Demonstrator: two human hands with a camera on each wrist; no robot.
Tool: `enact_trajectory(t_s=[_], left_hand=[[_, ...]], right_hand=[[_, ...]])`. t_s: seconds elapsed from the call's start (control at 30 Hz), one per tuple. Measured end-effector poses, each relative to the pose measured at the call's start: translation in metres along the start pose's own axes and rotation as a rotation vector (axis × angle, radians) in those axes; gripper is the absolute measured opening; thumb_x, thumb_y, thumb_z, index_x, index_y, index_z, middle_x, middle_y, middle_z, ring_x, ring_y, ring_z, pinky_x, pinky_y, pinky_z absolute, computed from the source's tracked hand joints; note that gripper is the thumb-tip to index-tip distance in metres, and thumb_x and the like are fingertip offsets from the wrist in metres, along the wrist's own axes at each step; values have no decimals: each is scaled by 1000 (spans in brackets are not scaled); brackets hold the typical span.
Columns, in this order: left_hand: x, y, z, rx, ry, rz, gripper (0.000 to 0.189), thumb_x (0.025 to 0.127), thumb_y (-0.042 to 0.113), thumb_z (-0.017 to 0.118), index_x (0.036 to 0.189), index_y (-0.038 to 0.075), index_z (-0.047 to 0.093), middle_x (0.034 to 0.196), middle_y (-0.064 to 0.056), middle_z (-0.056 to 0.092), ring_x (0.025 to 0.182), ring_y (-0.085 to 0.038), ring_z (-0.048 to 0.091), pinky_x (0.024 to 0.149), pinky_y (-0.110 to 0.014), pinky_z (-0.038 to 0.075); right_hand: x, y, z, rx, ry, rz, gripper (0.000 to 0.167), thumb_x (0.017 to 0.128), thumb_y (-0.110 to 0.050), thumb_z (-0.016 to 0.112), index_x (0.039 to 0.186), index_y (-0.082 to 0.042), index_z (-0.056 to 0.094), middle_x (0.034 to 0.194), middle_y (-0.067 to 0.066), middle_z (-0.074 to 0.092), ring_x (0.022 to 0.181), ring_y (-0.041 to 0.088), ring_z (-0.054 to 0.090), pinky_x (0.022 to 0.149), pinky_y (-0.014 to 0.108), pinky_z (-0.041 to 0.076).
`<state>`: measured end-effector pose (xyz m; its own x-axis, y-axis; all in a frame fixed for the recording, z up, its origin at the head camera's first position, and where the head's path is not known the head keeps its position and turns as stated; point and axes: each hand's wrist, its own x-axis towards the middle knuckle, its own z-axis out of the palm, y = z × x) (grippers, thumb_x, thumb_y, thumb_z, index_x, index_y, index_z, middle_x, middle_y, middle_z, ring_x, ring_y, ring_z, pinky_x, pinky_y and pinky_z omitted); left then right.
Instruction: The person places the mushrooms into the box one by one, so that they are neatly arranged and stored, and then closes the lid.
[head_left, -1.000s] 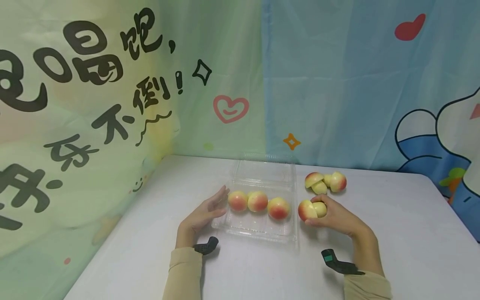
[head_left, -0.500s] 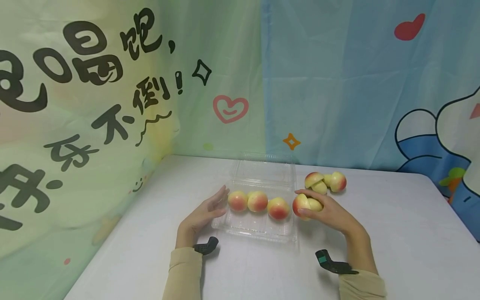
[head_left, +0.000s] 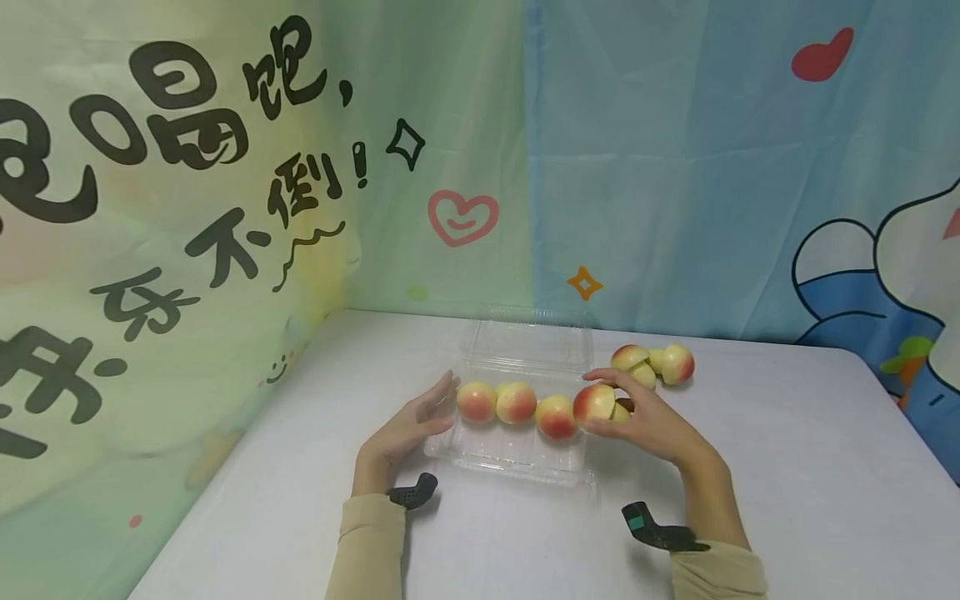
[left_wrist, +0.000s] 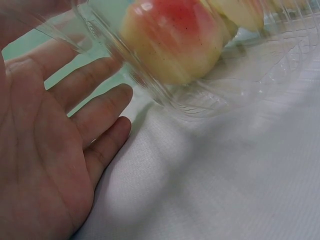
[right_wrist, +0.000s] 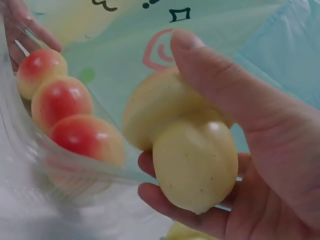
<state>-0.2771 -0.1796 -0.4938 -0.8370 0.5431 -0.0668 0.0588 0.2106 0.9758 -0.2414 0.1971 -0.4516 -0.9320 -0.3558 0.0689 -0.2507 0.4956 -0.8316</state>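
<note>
First inspector: Head view. Your right hand (head_left: 654, 427), right of centre, is clamped on a mushroom-shaped piece (head_left: 594, 404). The piece overlaps the right rim of the clear tray (head_left: 491, 456); you will note its height above that rim cannot be determined.

Second inspector: And your left hand (head_left: 405, 425)? Left of centre, beside the tray's left wall, fingers extended, gripping nothing. Three red-and-yellow caps (head_left: 516, 403) form a row inside the tray at mid-frame. The clear lid (head_left: 532, 343) lies folded back behind it. Two loose pieces (head_left: 678, 364) lie on the white table (head_left: 517, 533) at right, one partly behind your right hand.

First inspector: Left wrist view. Your palm fills the left of the frame, fingers straight and spread at the plastic wall; contact cannot be confirmed. One cap sits inside at top centre, others at upper right.

Second inspector: Right wrist view. The held piece is at centre, stem toward the camera, your thumb over it and your fingers curled beneath. The three caps run down from the upper left. Your left fingers show in the upper left corner. A yellow fragment (right_wrist: 187, 233) is cut off at the bottom edge.
</note>
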Motion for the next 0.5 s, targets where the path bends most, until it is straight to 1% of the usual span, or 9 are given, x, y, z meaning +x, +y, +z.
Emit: enact_trajectory(t_s=[0.07,0.13,0.2,0.3,0.37,0.43,0.5], left_hand=[[0,1,0,2,-1,6,78,91,6,58,153,10,11,159,-7,16,148,-23,12,120,-45,6],[-1,1,1,1,-1,12,77,92,4,56,153,10,11,159,-8,17,148,-24,12,120,-46,6],[0,0,1,-3,0,17,76,92,3,55,153,10,11,159,-8,17,148,-24,12,120,-45,5],[0,0,1,-12,2,14,75,92,2,55,153,10,11,159,-7,18,148,-23,13,121,-45,4],[0,0,1,-16,5,13,76,92,2,55,153,10,11,159,-7,18,148,-24,13,120,-46,5],[-1,1,1,-18,6,11,76,92,2,55,153,10,12,159,-7,19,147,-24,14,120,-46,5],[3,-7,-1,-13,9,8,77,91,3,56,153,12,11,159,-7,18,147,-24,14,120,-46,6]], right_hand=[[2,-2,2,0,6,-37,55,82,-33,73,130,-24,50,136,7,49,123,29,48,103,56,39],[3,-6,4,3,10,-61,51,83,-32,72,129,-21,52,134,6,51,124,28,46,105,59,36],[4,-9,6,6,15,-67,51,83,-32,72,128,-19,52,133,7,51,123,27,47,105,58,37],[6,-15,9,33,8,-42,56,81,-33,74,128,-17,49,133,8,50,117,25,51,100,47,45],[8,-17,11,69,-5,-9,58,79,-33,76,127,-18,48,132,8,50,110,24,56,92,37,51],[10,-19,14,95,-11,11,60,77,-32,78,127,-18,48,131,8,52,105,24,59,84,29,53],[13,-20,17,99,-7,18,60,76,-32,79,127,-19,50,128,8,55,101,23,61,79,25,53]])
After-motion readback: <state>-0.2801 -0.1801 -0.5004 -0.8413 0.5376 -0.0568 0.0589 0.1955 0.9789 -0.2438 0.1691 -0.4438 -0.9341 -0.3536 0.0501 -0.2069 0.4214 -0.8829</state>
